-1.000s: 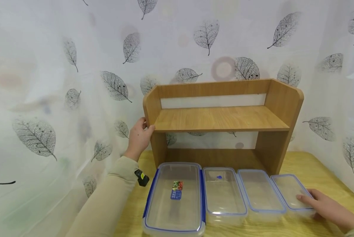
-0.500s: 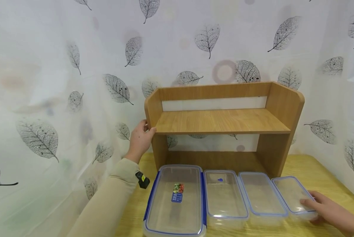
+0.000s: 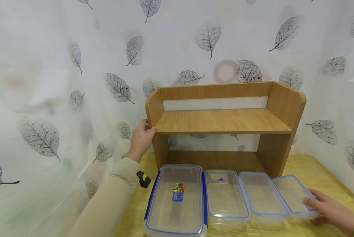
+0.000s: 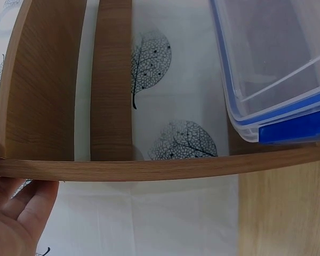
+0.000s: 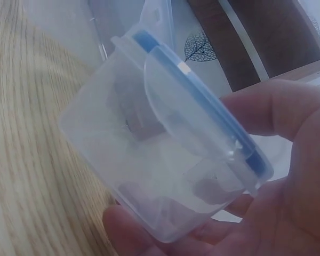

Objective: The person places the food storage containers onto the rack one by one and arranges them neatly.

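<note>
My left hand (image 3: pixel 140 138) grips the left side panel of a two-tier wooden desk shelf (image 3: pixel 224 121), thumb at the panel's front edge. In the left wrist view, the curled fingers (image 4: pixel 36 208) lie against that panel's outer side. At the right, my right hand (image 3: pixel 332 210) holds the smallest clear food container (image 3: pixel 290 191) by its near right edge. The right wrist view shows the thumb over its blue-sealed lid (image 5: pixel 202 106) and fingers beneath the clear body (image 5: pixel 133 144). Whether its base touches the table cannot be told.
Left of the held container stand a blue-rimmed clear container (image 3: pixel 263 194), another with a blue mark (image 3: pixel 226 200), and a large one with blue side clips (image 3: pixel 174 214). They stand before the shelf on the wooden table (image 3: pixel 302 164). A leaf-patterned curtain (image 3: pixel 177 42) hangs behind.
The smallest container's far edge has risen slightly beside its neighbour, with my right hand still holding it. My left hand keeps its place on the shelf. The head view has tipped slightly.
</note>
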Available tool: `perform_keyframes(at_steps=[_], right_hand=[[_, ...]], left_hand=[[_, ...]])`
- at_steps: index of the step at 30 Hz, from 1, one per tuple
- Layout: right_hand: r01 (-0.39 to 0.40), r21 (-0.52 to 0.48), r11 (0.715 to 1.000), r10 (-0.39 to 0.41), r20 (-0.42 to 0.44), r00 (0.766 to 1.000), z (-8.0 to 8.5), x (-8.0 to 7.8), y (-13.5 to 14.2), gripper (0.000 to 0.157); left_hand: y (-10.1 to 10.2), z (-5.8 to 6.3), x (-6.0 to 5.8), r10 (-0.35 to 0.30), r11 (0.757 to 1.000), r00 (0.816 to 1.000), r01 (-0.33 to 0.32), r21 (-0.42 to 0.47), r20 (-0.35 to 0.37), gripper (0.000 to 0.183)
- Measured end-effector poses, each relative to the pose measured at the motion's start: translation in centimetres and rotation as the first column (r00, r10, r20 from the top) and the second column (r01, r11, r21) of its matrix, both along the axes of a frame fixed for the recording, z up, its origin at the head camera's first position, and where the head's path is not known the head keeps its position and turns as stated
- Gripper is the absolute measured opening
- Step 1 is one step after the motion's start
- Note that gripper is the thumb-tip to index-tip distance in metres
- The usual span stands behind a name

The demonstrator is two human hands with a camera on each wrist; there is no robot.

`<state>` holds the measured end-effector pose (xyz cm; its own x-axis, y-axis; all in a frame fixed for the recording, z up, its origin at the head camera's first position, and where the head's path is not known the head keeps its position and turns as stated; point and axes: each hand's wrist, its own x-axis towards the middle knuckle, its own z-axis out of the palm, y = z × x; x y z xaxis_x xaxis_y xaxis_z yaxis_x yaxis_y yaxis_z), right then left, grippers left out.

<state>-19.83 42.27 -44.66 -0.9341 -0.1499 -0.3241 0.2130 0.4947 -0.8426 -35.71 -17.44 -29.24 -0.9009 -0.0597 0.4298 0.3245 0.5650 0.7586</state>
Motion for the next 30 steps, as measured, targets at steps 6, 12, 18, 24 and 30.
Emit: perform_keyframes(at_steps=[6,12,18,24,30], right_hand=[[-0.016,-0.007,1.0,0.016,-0.034,0.999,0.3,0.0,0.1,0.08],[-0.009,-0.011,1.0,0.009,-0.034,0.999,0.5,0.1,0.2,0.078],[0.019,0.018,1.0,-0.019,-0.025,0.999,0.9,0.0,0.0,0.078],[0.06,0.03,0.998,-0.059,-0.037,0.998,1.0,0.2,-0.1,0.076],[0.09,0.02,0.996,-0.088,-0.068,0.994,1.0,0.3,0.1,0.078]], left_hand=[[0.0,0.1,-0.1,0.001,1.0,1.0,-0.001,-0.001,-0.01,0.049],[0.0,0.0,-0.2,0.002,1.0,1.0,-0.002,-0.01,-0.016,0.048],[-0.1,-0.1,-0.2,-0.009,1.0,1.0,0.009,-0.015,-0.022,0.048],[-0.2,-0.2,-0.3,-0.005,1.0,1.0,0.004,-0.015,-0.025,0.048],[-0.1,-0.1,-0.2,-0.001,1.0,1.0,0.0,-0.01,-0.018,0.048]])
